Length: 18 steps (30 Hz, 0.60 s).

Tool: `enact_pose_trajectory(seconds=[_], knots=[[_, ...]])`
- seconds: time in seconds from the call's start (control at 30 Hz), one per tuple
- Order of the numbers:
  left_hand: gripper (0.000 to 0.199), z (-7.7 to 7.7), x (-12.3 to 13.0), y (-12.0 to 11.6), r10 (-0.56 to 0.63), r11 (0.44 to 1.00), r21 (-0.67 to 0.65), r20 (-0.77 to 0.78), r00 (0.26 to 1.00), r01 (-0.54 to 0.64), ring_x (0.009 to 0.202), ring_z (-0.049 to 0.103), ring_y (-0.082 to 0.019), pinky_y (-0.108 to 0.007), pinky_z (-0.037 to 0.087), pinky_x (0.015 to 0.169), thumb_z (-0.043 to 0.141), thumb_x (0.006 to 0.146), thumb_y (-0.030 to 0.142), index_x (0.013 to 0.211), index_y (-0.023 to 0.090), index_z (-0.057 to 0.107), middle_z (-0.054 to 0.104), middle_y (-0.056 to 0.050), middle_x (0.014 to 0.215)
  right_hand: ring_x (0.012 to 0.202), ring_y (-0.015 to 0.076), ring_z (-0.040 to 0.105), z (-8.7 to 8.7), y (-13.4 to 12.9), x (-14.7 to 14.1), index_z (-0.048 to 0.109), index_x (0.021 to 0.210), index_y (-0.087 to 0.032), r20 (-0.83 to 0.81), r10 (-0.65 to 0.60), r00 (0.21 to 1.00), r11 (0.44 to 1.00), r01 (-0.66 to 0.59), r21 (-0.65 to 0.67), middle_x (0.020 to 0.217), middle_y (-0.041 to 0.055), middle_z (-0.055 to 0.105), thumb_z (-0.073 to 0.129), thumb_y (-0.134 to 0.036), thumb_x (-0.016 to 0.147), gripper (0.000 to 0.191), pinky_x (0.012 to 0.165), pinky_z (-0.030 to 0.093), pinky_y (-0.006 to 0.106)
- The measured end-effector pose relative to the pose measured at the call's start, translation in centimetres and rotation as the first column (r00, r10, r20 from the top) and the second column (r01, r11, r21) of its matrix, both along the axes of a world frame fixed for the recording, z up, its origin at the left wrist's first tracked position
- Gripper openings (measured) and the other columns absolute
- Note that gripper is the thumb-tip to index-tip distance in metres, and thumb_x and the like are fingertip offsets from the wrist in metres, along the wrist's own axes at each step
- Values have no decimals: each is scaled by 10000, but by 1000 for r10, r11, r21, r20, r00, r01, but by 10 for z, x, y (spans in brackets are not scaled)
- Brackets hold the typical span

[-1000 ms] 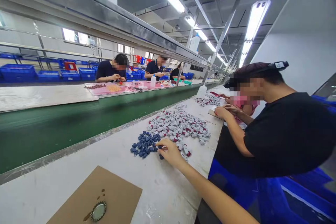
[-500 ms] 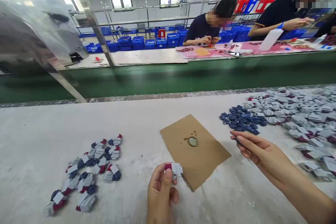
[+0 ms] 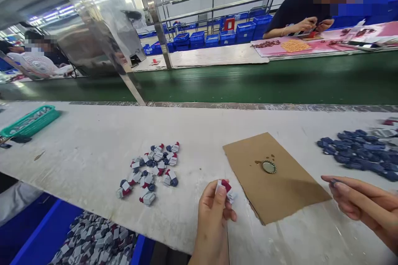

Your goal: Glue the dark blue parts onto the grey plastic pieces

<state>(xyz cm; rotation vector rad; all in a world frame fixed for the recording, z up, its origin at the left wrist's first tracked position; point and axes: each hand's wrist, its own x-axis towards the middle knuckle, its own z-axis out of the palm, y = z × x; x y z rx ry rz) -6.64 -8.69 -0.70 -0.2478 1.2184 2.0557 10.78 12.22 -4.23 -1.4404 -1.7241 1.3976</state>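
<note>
Between the thumb and fingers of my left hand (image 3: 216, 209) is a small white and dark red piece (image 3: 226, 186), held by the near left edge of a brown cardboard sheet (image 3: 264, 194). My right hand (image 3: 363, 198), at the cardboard's right corner, pinches a small dark blue piece (image 3: 333, 182), mostly hidden by the fingers. On the cardboard lies a round metal cap (image 3: 269, 167) with a crimped rim, beside a few brown spots. Beyond my right hand is a pile of dark blue pieces (image 3: 360, 151). A group of white, red and blue pieces (image 3: 158, 156) lies to the left.
A green basket (image 3: 46, 120) stands at the far left. Below the near table edge, a blue bin (image 3: 40, 232) holds many similar pieces. Behind the green strip (image 3: 217, 83), a person (image 3: 292, 12) works at a pink-covered table. A slanted metal post (image 3: 124, 74) rises at the left.
The view has swung left, bringing the green basket and blue bin into sight. The piece in my left hand is turned differently. Both hands keep their pinch.
</note>
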Motion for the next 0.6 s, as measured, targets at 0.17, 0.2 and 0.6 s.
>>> enact_pose_trajectory(seconds=[0.17,0.2,0.6], knots=[[257,1,-4,-6,-60,998,29,-42,997,61,905,591,-177,-229,534,648,688,730,393,865,176,662,642,-83,997,526,129,447,12,-9,-4,699,893,-306,22,86,996,990,-83,-112,516,-10,479,683,-584,585,415,466,422,206],[231,2,-5,-6,-79,996,44,-45,996,81,861,598,-171,-225,535,614,677,742,381,845,175,652,643,-73,946,545,133,466,15,-10,-5,696,906,-306,34,94,995,989,-90,-114,530,-7,503,683,-588,581,430,498,436,206],[318,6,-13,-14,-145,984,96,-41,989,148,876,592,-177,-230,529,580,562,831,355,1096,179,565,607,-81,1012,829,206,610,37,-24,-19,696,877,-302,-115,-93,989,932,46,-359,909,40,683,787,-561,380,568,623,558,183]])
